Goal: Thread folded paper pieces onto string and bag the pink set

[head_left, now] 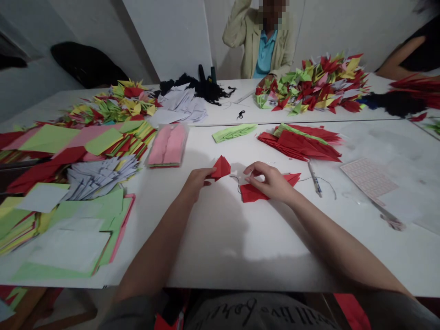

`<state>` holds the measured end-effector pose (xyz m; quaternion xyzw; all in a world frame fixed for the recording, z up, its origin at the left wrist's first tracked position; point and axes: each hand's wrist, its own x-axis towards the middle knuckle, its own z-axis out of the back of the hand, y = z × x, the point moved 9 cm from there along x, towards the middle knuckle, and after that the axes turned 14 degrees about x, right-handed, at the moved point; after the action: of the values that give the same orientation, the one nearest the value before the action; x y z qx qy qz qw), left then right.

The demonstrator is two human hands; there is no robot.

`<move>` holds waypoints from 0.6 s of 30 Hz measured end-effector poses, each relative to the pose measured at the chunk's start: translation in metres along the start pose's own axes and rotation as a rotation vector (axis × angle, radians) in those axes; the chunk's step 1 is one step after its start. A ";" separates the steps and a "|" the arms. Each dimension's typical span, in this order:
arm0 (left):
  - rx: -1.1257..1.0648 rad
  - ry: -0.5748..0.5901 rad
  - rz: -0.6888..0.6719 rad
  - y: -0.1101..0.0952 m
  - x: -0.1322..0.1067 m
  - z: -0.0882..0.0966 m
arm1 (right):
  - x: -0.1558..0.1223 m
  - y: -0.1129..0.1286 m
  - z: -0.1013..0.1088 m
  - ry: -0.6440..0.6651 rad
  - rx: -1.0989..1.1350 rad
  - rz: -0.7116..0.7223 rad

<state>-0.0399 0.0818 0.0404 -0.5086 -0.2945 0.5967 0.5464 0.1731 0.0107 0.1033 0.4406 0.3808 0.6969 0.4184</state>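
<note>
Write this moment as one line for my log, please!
left hand: holds folded red paper | right hand: rests on red paper piece | nearby: black thread

A head-worn camera looks forward and down across a white work table (220,247) from just above its near edge, with the wearer's left hand (196,182) and right hand (271,182) close to the lens at center frame. The wide view reaches a seated co-worker (261,41) at upper center, before the far wall (172,36).
</note>
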 end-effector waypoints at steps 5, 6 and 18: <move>-0.106 0.146 -0.098 -0.033 -0.002 -0.023 | 0.016 0.020 0.003 -0.147 -0.019 0.127; -0.119 0.185 -0.114 -0.038 -0.002 -0.028 | 0.019 0.024 0.003 -0.156 -0.021 0.154; 0.202 0.100 -0.664 -0.095 -0.018 -0.034 | 0.033 0.009 0.031 -0.318 0.324 -0.035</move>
<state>0.0234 0.0794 0.1211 -0.3569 -0.3562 0.3868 0.7721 0.1909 0.0423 0.1313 0.5998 0.4245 0.5412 0.4089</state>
